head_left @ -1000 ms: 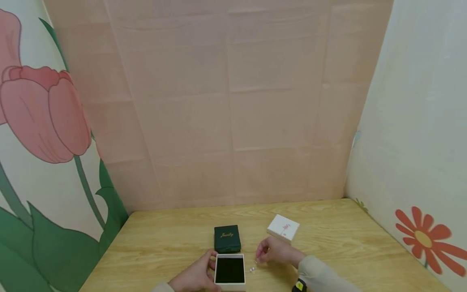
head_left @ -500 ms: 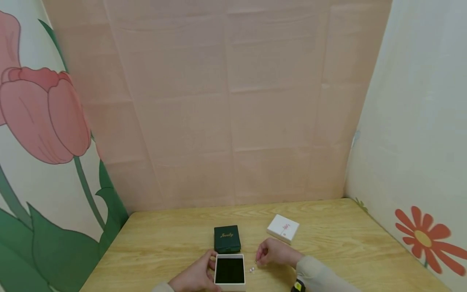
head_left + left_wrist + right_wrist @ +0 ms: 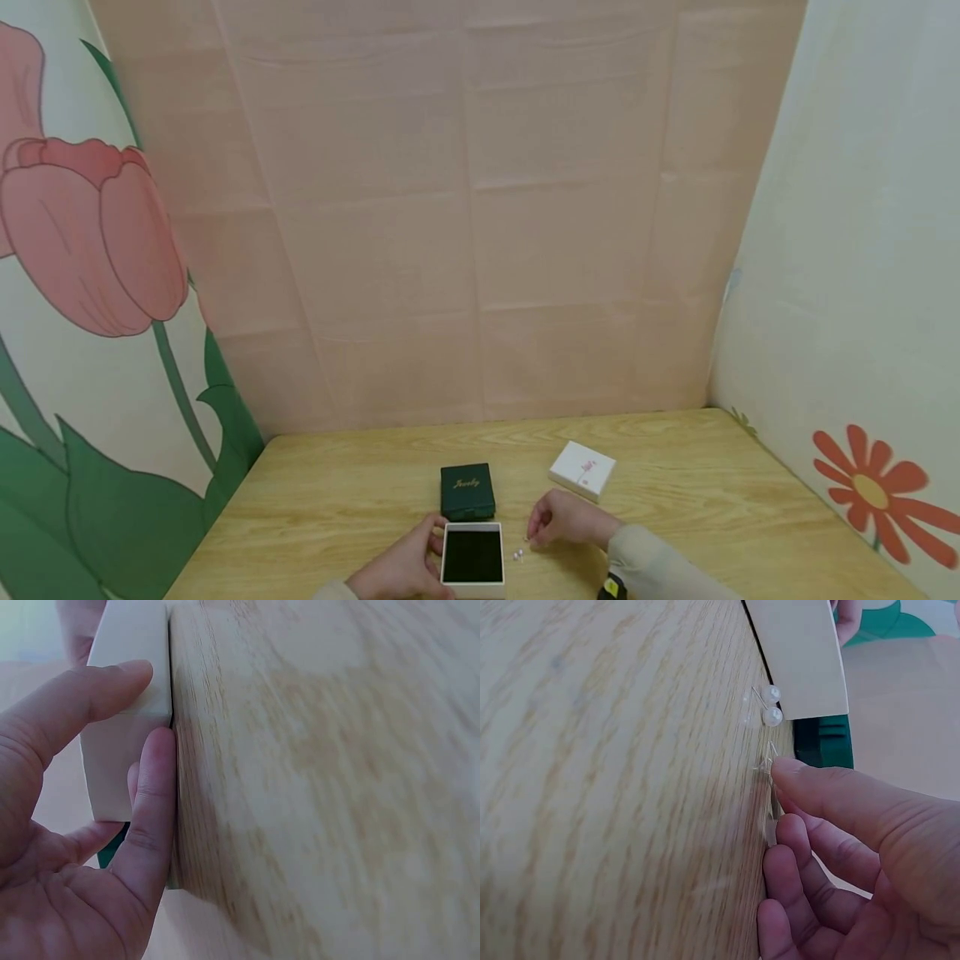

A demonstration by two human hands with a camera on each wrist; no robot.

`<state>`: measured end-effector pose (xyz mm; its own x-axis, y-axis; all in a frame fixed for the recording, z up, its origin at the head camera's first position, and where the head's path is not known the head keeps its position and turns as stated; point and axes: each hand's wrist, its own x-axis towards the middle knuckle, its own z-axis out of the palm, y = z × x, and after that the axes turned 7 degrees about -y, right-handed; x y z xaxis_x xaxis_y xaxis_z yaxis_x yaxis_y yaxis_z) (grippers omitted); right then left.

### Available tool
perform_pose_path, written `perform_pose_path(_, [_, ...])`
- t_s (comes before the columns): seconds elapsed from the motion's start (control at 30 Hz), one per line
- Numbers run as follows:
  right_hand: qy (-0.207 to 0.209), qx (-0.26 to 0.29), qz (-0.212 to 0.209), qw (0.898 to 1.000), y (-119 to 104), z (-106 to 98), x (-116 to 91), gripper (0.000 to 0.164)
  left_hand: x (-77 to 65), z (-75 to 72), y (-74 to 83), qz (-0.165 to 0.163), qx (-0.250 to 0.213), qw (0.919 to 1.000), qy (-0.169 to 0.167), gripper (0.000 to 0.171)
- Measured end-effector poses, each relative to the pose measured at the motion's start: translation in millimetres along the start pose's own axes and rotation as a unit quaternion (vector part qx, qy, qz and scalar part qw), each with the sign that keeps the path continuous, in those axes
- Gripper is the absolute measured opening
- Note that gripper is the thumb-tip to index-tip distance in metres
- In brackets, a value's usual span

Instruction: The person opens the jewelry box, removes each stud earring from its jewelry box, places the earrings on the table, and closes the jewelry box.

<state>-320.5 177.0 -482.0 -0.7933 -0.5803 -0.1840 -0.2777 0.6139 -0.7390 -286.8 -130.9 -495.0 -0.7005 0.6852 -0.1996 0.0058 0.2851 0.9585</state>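
Note:
My left hand (image 3: pixel 401 567) holds an uncovered white box (image 3: pixel 472 587) with a dark lining. In the left wrist view, its thumb (image 3: pixel 124 686) lies on the box's near wall (image 3: pixel 127 742), with other fingers along the side and low by the tabletop. To the box's right, my right hand (image 3: pixel 566 518) is low over the table. Its thumb and forefinger pinch a small shiny earring (image 3: pixel 771 759) with a thin metal pin, partly hidden by the fingers. Two pearl stud earrings (image 3: pixel 772 705) lie on the wood between that hand and the box.
A dark green jewelry box (image 3: pixel 467 492) with gold lettering stands directly behind the white box. Farther back on the right lies a white lid (image 3: pixel 582 468) with a pink print. The wooden table (image 3: pixel 337 483) reaches back to a pink cloth backdrop (image 3: pixel 375 250).
Both hands stay almost in place. The right fingers shift very slightly beside the pearl studs, still pinching the small piece. The boxes and lid have not moved.

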Motion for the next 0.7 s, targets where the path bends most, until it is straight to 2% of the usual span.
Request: perform_pose_path(0.7, [-0.007,0.011,0.001,1.000,2.6,0.7,3.3,0.009,-0.8,-0.8,1.0,0.002,0.000,1.0000,-0.005,0.077])
